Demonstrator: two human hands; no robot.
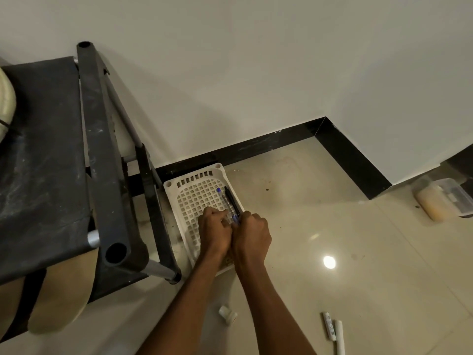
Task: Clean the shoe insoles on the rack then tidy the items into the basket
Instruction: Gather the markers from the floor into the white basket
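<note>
A white perforated plastic basket (pixel 194 198) sits on the floor beside the black shoe rack (pixel 102 160). Both my hands reach into it side by side. My left hand (pixel 214 231) is curled with its fingertips at the pens' lower ends. My right hand (pixel 252 233) grips the lower ends of two pens, a blue-capped pen (pixel 223 199) and a black pen (pixel 231 198), which lie along the basket's right side. Beige insoles (pixel 61 298) lie on the rack's lower shelf at the bottom left. Another pale insole (pixel 6 98) rests on the top shelf at the far left.
On the tiled floor lie a small white cap (pixel 227 314), a white tube and a stick-like item (pixel 332 331) near the bottom edge. A clear plastic container (pixel 444 198) stands at the right. A black skirting board runs along the wall behind the basket.
</note>
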